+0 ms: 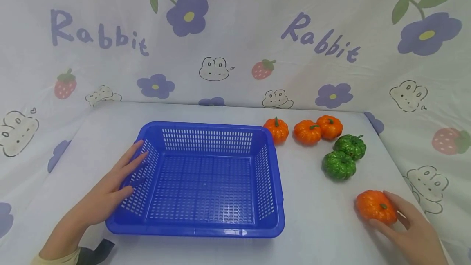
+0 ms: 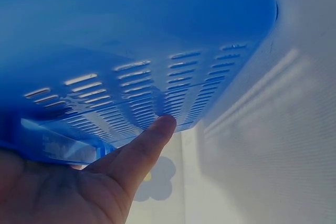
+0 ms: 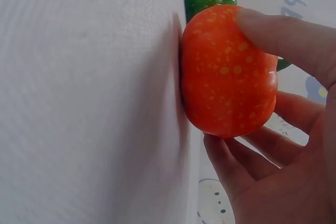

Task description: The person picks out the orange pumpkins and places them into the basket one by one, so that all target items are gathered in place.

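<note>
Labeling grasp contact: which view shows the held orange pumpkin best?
Right wrist: the pumpkin fills the frame, the right hand gripping it with thumb on top and fingers below, against the table. Head shows it small, far right. Left wrist shows only the basket.

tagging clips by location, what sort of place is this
Probably a makeshift tabletop set rather than a lived-in room: a table draped in white, a cartoon "Rabbit" cloth backdrop, a blue basket and toy pumpkins laid out.

Bare hands, pale yellow cuff [image 1: 59, 258] with dark strap [image 1: 93, 252] at left wrist
</note>
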Demonstrator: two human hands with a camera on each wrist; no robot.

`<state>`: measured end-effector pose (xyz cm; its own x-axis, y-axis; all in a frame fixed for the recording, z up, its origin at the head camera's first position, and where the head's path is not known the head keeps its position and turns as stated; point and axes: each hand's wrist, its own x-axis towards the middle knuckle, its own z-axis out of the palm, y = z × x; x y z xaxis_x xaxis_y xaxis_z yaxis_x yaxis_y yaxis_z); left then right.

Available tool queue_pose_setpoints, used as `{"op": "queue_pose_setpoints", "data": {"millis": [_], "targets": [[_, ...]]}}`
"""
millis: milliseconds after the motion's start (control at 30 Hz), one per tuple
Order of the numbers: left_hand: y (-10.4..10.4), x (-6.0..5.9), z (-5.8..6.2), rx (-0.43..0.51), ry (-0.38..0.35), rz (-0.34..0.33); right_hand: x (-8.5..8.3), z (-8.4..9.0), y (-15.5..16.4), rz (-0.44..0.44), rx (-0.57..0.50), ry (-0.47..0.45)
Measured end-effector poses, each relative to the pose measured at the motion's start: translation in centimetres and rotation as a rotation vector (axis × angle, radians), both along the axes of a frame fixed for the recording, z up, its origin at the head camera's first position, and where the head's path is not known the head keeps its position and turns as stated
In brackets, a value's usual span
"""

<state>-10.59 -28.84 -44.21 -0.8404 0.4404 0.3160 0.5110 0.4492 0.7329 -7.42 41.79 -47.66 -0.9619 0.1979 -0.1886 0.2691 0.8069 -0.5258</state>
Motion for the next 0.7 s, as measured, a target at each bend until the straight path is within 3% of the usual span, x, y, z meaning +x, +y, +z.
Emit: {"op": "queue_pose_setpoints", "data": {"millis": [700], "targets": [[-0.02,-0.01,0.01,0.005,-0.011,-0.005,-0.06,-0.17,0.14,-0.010,-0.007,0.010]]}}
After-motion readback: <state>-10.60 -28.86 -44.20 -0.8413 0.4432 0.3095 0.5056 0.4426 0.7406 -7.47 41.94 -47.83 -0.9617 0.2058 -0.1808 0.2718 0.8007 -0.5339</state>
